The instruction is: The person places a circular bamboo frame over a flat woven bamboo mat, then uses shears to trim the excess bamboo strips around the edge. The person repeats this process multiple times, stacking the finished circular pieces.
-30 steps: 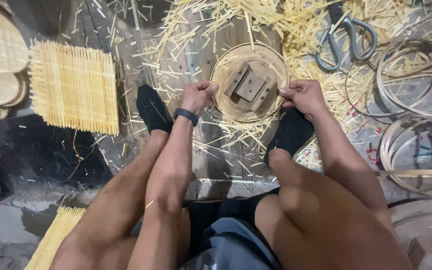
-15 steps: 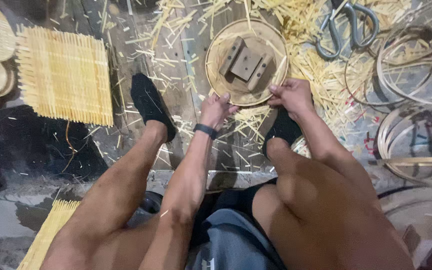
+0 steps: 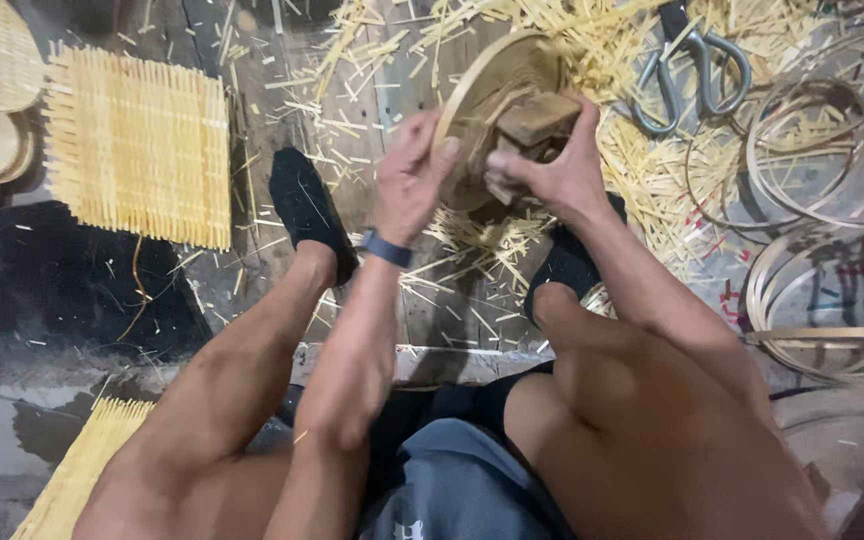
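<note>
I see round bamboo tray (image 3: 482,105) now lifted off floor, tilted on edge | left hand (image 3: 414,175) grips rim | right hand (image 3: 552,165) grips wooden block (image 3: 537,118) inside | trimming paused, inspecting

floor (image 3: 252,250): dark worn planks | bamboo splinters (image 3: 642,170) scattered | dim light
</note>
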